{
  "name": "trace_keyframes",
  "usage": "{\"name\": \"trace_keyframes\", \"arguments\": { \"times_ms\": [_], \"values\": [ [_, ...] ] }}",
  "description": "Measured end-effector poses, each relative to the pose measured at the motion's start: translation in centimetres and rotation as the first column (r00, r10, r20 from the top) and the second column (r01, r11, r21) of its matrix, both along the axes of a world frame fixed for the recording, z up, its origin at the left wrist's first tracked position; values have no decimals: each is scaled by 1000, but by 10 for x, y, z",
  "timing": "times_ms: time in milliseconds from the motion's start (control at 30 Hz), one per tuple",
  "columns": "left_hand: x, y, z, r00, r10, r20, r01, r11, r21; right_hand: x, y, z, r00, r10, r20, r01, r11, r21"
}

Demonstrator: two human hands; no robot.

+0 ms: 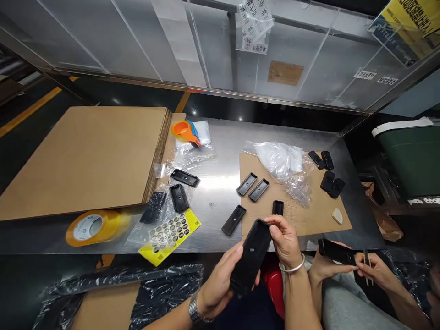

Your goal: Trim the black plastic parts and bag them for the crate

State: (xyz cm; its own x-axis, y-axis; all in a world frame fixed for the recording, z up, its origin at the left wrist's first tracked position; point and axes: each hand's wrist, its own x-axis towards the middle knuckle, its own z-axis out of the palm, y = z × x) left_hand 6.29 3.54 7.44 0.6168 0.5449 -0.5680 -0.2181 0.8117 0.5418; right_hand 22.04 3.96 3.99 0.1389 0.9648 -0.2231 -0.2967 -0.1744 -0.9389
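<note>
My left hand (220, 279), with a metal watch at the wrist, is closed around the lower part of a black rectangular plastic housing (253, 250). The housing is tilted, its hollow side facing up, and a small hole shows in its floor. At its upper right corner my right hand (284, 238), wearing a bangle, grips the edge between fingers and thumb. Just beyond my hands, a similar black housing (233, 220) lies on the metal table (220, 160). Two smaller open housings (259, 189) sit side by side further back, and another (277, 208) is partly hidden behind my right hand.
At left stand stacked cardboard sheets (89, 156), a tape roll (92, 228) and a yellow sticker sheet (170, 236). An orange tape dispenser (185, 131) rests behind. Clear plastic bags (280, 160) and black parts (328, 181) lie on cardboard. A co-worker's hands (374, 270) work at right.
</note>
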Motion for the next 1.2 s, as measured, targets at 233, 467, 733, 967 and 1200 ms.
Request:
{"name": "trace_keyframes", "arguments": {
  "times_ms": [233, 467, 733, 967, 1200],
  "values": [
    [0, -3, 8, 1000, -21, -11, 21, 999, -39, 2, -1, -3, 999, -16, 45, 15, 1000, 17],
    [1, -2, 9, 1000, 7, -18, -8, 999, -53, -1, 3, -5, 999, -39, 5, 39, 999, 32],
    [11, 6, 2, 998, 56, 10, -53, 982, -181, 0, 12, -13, 994, -94, -59, 91, 995, -52],
    [13, 12, -4, 997, 76, 29, -66, 961, -269, -6, 19, -13, 991, -102, -88, 88, 985, -150],
    [11, 16, -3, 995, 80, 59, -60, 958, -282, -8, 21, -11, 988, -114, -108, 96, 982, -162]
  ]
}}
